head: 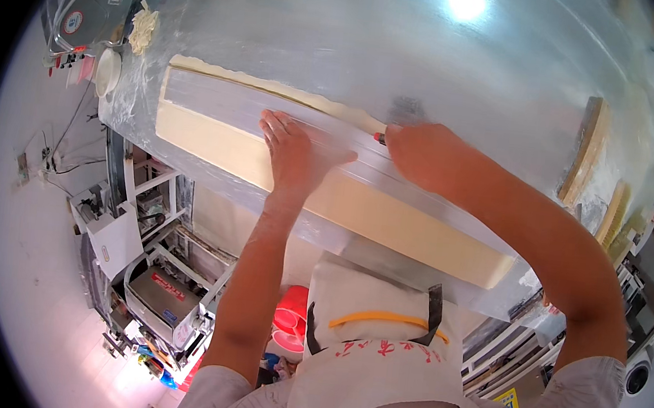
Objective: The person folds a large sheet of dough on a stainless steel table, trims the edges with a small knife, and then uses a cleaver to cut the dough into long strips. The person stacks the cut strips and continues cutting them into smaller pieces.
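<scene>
A long flat sheet of pale dough (221, 142) lies slantwise across the metal-topped table. On it rests a wide, smooth straightedge board (214, 91), running almost the sheet's whole length. My left hand (295, 152) is spread on the board, palm down, thumb out to the right. By the board's far edge, my right hand (423, 154) is closed around a small tool with a red and black end (379, 138); its working tip is hidden. Beyond that edge shows a narrow, uneven strip of dough (222, 69), with a dark gap beside it towards the left.
Dough scraps (143, 28) lie at the table's left end, near a white bowl (108, 72) and a metal scale (92, 16). At the right are a wooden bar (585, 149) and a brush (612, 211). Red plastic tubs (291, 317) stand below the near edge.
</scene>
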`<state>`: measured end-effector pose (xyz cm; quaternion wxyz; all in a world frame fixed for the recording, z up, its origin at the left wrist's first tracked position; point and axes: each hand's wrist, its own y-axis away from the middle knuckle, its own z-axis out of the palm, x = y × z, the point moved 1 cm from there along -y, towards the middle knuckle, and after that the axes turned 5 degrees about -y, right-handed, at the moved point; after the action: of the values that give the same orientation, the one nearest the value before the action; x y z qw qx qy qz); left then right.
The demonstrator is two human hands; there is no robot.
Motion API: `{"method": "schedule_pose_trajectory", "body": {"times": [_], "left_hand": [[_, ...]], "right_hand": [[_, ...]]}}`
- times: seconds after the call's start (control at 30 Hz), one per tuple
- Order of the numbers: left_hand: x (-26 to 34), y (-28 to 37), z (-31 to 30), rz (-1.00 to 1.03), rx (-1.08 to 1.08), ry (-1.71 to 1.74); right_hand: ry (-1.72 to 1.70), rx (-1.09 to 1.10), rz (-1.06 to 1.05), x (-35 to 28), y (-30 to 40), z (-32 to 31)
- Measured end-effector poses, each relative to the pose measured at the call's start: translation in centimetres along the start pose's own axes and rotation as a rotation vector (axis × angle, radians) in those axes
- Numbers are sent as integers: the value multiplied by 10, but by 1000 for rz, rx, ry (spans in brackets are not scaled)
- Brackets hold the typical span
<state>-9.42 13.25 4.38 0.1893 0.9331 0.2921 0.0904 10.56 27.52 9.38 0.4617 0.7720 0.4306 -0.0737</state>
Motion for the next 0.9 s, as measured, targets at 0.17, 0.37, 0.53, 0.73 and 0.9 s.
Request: {"method": "schedule_pose_trajectory", "body": {"times": [0.17, 0.37, 0.53, 0.73, 0.9], "left_hand": [[-6, -3, 7, 7, -1, 5], [-10, -6, 10, 31, 11, -32], [-4, 1, 9, 19, 23, 52], [74, 66, 68, 291, 163, 29], [191, 136, 79, 195, 178, 156]], "right_hand": [[-57, -17, 61, 27, 51, 7], [-3, 3, 117, 54, 95, 23], [16, 18, 98, 62, 105, 29], [18, 64, 47, 75, 102, 45], [-15, 14, 45, 72, 102, 39]]}}
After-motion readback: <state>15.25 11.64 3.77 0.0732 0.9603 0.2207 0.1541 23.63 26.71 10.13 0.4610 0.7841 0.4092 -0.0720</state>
